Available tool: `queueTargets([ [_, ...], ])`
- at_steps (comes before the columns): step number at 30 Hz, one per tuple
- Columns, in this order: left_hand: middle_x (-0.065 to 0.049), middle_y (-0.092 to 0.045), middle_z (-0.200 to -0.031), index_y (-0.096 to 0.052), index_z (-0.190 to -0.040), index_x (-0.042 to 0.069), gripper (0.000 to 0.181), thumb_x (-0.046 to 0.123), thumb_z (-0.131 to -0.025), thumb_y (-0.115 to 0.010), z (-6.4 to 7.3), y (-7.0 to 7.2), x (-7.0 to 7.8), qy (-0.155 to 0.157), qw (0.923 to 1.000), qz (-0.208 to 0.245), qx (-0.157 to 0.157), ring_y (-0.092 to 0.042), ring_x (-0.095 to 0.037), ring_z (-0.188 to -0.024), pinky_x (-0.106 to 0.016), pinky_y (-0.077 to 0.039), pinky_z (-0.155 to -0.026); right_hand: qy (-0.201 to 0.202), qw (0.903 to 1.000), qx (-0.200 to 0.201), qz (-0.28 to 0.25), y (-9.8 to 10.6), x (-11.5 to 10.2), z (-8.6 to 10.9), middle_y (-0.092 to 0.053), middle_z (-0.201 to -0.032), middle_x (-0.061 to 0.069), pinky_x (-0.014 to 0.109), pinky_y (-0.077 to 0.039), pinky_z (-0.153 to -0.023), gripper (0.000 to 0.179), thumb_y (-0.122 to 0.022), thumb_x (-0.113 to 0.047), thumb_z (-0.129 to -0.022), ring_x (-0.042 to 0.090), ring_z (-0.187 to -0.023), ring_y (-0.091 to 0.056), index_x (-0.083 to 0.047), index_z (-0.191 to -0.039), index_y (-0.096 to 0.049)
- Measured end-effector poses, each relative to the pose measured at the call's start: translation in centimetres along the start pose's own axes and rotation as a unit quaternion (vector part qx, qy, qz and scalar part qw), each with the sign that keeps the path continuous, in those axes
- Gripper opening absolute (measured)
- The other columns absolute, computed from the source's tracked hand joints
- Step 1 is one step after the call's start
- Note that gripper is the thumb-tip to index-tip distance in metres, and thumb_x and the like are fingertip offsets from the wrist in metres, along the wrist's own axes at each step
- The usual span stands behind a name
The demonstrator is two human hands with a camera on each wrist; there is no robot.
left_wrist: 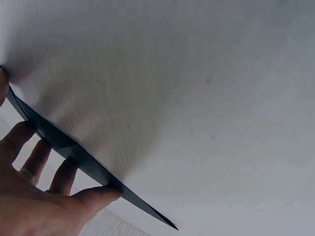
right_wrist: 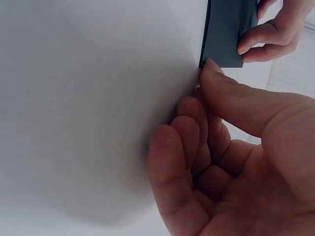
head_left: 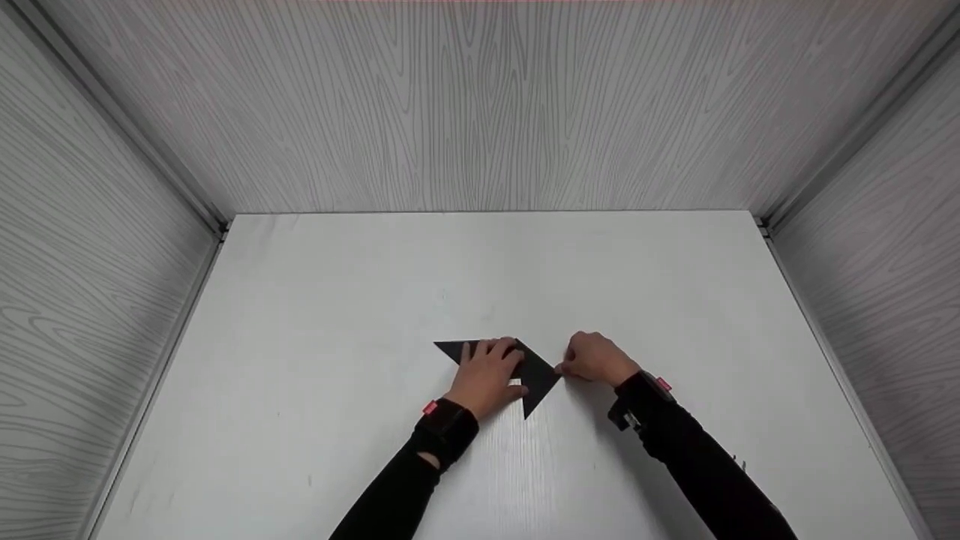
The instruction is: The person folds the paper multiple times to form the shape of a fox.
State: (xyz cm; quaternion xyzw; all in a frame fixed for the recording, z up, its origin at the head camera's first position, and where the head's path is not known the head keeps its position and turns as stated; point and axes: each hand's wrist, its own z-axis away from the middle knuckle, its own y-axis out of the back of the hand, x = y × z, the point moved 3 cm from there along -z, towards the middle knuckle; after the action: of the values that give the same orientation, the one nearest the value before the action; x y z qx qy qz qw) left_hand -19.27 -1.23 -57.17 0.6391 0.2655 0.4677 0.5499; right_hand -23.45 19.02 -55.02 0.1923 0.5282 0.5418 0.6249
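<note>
A piece of folded black paper (head_left: 537,373) lies on the white tabletop, with pointed ends toward the left and toward the front. My left hand (head_left: 484,382) rests on it with spread fingers, covering its middle. In the left wrist view those fingertips press along the paper's (left_wrist: 61,142) long, slightly raised edge. At the right corner of the sheet, my right hand (head_left: 598,358) pinches the tip between thumb and curled fingers. The right wrist view shows the thumb (right_wrist: 221,81) at that corner of the paper (right_wrist: 224,37); the forefinger's contact is partly hidden behind it.
The white tabletop (head_left: 337,300) spreads around both hands. Grey wood-grain panels stand at the back (head_left: 480,112), the left (head_left: 90,262) and the right (head_left: 885,247). Both wrists wear black bands over dark sleeves.
</note>
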Motion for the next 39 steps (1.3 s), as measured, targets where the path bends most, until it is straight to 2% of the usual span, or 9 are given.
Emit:
queueTargets([
  [7,-0.006,-0.048,-0.156,-0.061,-0.144,0.017,0.06,0.049,-0.095,-0.072,-0.1,-0.2,0.5,-0.002,1.0,-0.008,-0.003,-0.043,-0.034,-0.143,-0.064,-0.032,-0.115,-0.011,0.9999,0.001,-0.006,0.1,0.5,0.8,-0.055,-0.064,-0.003,0.029,-0.038,-0.057,0.026,-0.077,-0.02,-0.091,0.015,-0.061,-0.048,-0.006,-0.07,-0.07],
  [12,-0.006,-0.048,-0.156,-0.061,-0.144,0.016,0.06,0.049,-0.095,-0.073,-0.2,-0.2,0.1,-0.005,1.0,-0.006,-0.005,-0.043,-0.034,-0.143,-0.065,-0.032,-0.115,-0.015,0.9998,-0.001,-0.011,0.1,0.6,1.1,-0.054,-0.063,-0.004,0.029,-0.038,-0.057,0.026,-0.078,-0.018,-0.09,0.015,-0.061,-0.047,-0.007,-0.069,-0.069],
  [20,-0.007,-0.05,-0.153,-0.062,-0.143,0.015,0.059,0.047,-0.094,-0.074,-0.1,-0.2,-0.4,-0.004,1.0,0.001,0.006,-0.043,-0.034,-0.142,-0.065,-0.031,-0.115,0.012,0.9994,0.009,-0.03,0.2,0.4,0.6,-0.06,-0.065,-0.005,0.028,-0.041,-0.057,0.016,-0.078,-0.016,-0.088,0.013,-0.061,-0.05,-0.005,-0.077,-0.075],
  [23,-0.007,-0.05,-0.153,-0.062,-0.142,0.015,0.059,0.047,-0.095,-0.074,0.0,-0.2,-0.3,-0.006,1.0,0.0,0.007,-0.044,-0.034,-0.141,-0.065,-0.032,-0.115,0.01,0.9983,0.034,-0.047,0.1,0.3,0.6,-0.064,-0.072,-0.003,0.029,-0.043,-0.06,0.011,-0.077,-0.015,-0.087,0.013,-0.064,-0.054,-0.006,-0.082,-0.075],
  [29,-0.006,-0.053,-0.15,-0.064,-0.141,0.017,0.058,0.048,-0.094,-0.074,-0.1,-0.1,-0.3,-0.004,0.9997,-0.007,0.021,-0.047,-0.034,-0.139,-0.064,-0.034,-0.114,0.023,0.9912,0.122,-0.046,-0.9,-1.9,0.2,-0.066,-0.082,0.003,0.035,-0.047,-0.064,0.011,-0.075,-0.017,-0.093,0.018,-0.071,-0.058,-0.006,-0.091,-0.071],
  [35,-0.005,-0.055,-0.149,-0.064,-0.14,0.015,0.059,0.049,-0.093,-0.075,0.1,-0.4,-0.3,-0.016,0.9991,0.002,0.04,-0.048,-0.033,-0.138,-0.064,-0.033,-0.115,0.008,0.99,0.134,-0.043,-2.0,-3.6,-0.2,-0.065,-0.085,0.002,0.037,-0.048,-0.066,0.013,-0.077,-0.019,-0.095,0.019,-0.074,-0.058,-0.007,-0.093,-0.07],
  [39,-0.004,-0.056,-0.147,-0.064,-0.14,0.015,0.059,0.048,-0.092,-0.077,0.4,-0.3,-0.4,-0.015,0.9985,0.01,0.052,-0.048,-0.032,-0.138,-0.065,-0.032,-0.114,0.022,0.9888,0.139,-0.05,-2.3,-4.2,-0.5,-0.067,-0.086,0.005,0.04,-0.05,-0.07,0.012,-0.076,-0.017,-0.095,0.022,-0.077,-0.061,-0.006,-0.093,-0.071],
])
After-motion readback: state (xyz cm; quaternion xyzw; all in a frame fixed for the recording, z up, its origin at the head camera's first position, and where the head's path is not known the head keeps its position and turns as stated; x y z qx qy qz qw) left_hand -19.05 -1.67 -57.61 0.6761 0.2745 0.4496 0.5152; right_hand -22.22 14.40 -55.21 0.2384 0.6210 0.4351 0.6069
